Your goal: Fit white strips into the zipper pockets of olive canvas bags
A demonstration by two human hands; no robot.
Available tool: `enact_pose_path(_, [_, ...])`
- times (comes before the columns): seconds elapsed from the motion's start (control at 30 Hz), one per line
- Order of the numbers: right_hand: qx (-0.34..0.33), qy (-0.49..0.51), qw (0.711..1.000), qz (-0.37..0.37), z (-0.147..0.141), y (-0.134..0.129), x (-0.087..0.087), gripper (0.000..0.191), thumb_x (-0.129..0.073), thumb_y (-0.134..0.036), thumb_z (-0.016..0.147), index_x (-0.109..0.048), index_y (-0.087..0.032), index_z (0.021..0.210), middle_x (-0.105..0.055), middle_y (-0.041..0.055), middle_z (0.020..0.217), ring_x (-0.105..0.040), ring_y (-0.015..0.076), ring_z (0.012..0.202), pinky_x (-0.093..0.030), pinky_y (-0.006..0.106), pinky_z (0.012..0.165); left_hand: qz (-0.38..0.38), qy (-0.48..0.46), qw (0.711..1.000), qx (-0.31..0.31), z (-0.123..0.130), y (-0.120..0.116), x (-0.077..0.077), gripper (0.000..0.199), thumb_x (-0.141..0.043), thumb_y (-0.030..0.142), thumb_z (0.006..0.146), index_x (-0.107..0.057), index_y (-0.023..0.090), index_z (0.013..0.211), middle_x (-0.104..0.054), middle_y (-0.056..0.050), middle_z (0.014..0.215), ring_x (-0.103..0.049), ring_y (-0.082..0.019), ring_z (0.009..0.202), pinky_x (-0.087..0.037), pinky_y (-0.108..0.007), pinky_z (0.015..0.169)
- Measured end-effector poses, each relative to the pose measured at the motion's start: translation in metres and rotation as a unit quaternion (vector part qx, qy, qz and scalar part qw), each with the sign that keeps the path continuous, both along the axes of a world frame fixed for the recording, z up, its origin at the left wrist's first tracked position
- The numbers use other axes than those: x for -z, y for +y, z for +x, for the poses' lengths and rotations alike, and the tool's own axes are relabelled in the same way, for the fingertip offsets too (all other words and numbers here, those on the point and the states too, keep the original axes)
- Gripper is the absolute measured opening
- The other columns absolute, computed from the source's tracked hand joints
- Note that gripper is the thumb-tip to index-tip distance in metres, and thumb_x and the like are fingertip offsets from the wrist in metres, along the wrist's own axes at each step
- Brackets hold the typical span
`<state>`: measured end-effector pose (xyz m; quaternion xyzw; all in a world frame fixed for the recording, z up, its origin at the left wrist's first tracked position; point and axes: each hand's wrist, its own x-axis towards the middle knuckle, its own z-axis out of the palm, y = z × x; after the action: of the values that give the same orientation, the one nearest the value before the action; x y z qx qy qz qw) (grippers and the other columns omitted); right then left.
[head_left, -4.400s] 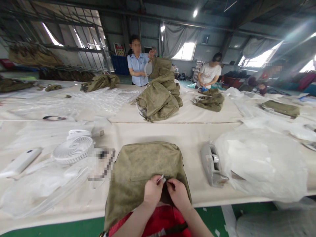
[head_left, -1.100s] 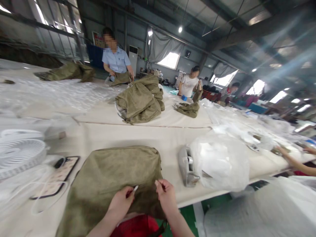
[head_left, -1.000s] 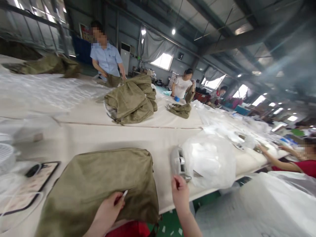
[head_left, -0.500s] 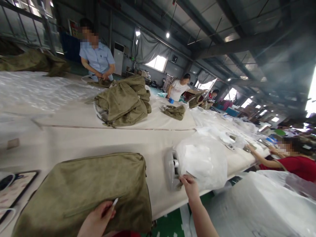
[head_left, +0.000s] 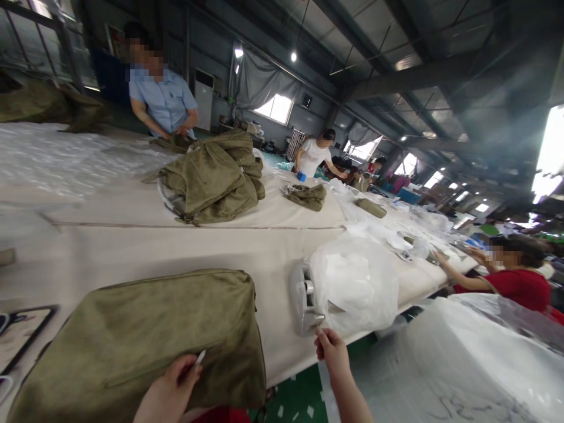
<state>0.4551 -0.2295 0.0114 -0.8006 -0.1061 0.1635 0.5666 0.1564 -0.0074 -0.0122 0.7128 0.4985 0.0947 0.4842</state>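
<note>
An olive-green fabric bag (head_left: 167,323) lies flat on the table in front of me. Over its lower part is my left hand (head_left: 170,382), closed, with a small white slim piece (head_left: 200,356) sticking out between thumb and finger; its exact kind is unclear. To the right stands a grey tape dispenser (head_left: 304,302) with a white roll in it. Just below its front end is my right hand (head_left: 331,351), fingertips pinched together. Whatever they pinch is too small to make out. A clear plastic bag with white contents (head_left: 352,288) sits right behind the dispenser.
A heap of olive bags (head_left: 211,176) and a smaller olive piece (head_left: 306,197) lie across the table. At left is a dark-edged tray or board (head_left: 26,332). A large plastic-wrapped bundle (head_left: 462,358) stands at lower right. Several co-workers, one in red (head_left: 513,288), stand around.
My right hand has drawn slightly down and away from the dispenser's front end. My left hand stays over the bag with the white piece. The view has shifted slightly.
</note>
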Motion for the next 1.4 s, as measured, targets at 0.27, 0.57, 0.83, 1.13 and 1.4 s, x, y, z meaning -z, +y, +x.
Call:
enact_pose_path(0.27, [-0.126,0.073,0.989,-0.005,-0.041,0.008,0.022,0.036,-0.066,-0.052,0.065,-0.056,-0.018,0.061,-0.053,-0.0024,0.047,-0.038,0.0080,0.031,-0.022,0.022,0.034,0.169,0.001,0.986,-0.012,-0.001,-0.012,-0.003,0.019,-0.047,0.025,0.082,-0.060,0.023,0.095,-0.073,-0.003,0.085,-0.069,-0.017,0.078,-0.051,-0.024,0.070])
enact_pose_path(0.57, [-0.382,0.186,0.902,0.071,-0.152,0.128,-0.006,0.034,-0.059,-0.050,0.074,-0.059,-0.016,0.071,-0.050,-0.0057,0.046,-0.034,0.0051,0.032,-0.021,0.019,0.034,0.325,0.041,0.943,0.053,-0.007,-0.028,-0.012,0.030,-0.036,0.016,0.088,-0.046,0.017,0.117,-0.071,-0.003,0.083,-0.068,-0.018,0.069,-0.050,-0.028,0.064])
enact_pose_path(0.83, [-0.424,0.190,0.885,-0.017,-0.165,0.145,0.013,0.028,-0.058,-0.043,0.076,-0.058,-0.016,0.067,-0.050,-0.0060,0.046,-0.034,0.0047,0.032,-0.021,0.019,0.033,0.307,0.077,0.946,0.066,-0.008,-0.028,-0.023,0.031,-0.038,0.015,0.088,-0.059,0.021,0.109,-0.070,-0.007,0.096,-0.067,-0.019,0.086,-0.050,-0.030,0.076])
enact_pose_path(1.13, [-0.480,0.204,0.853,-0.001,-0.161,0.140,0.015,0.030,-0.056,-0.043,0.076,-0.061,-0.015,0.068,-0.053,-0.0035,0.047,-0.042,0.0065,0.037,-0.034,0.019,0.040,-0.126,-0.169,0.977,-0.046,0.001,-0.020,-0.025,0.024,-0.047,0.033,0.077,-0.062,0.016,0.085,-0.063,0.000,0.064,-0.060,-0.014,0.061,-0.048,-0.024,0.060])
enact_pose_path(1.4, [-0.407,0.218,0.886,-0.052,-0.181,0.157,0.011,0.023,-0.059,-0.033,0.070,-0.059,-0.016,0.055,-0.057,-0.0004,0.048,-0.043,0.0076,0.035,-0.029,0.020,0.036,0.024,-0.136,0.989,-0.046,-0.008,-0.031,-0.032,0.026,-0.042,0.030,0.081,-0.062,0.020,0.093,-0.065,0.000,0.069,-0.062,-0.014,0.065,-0.049,-0.024,0.066])
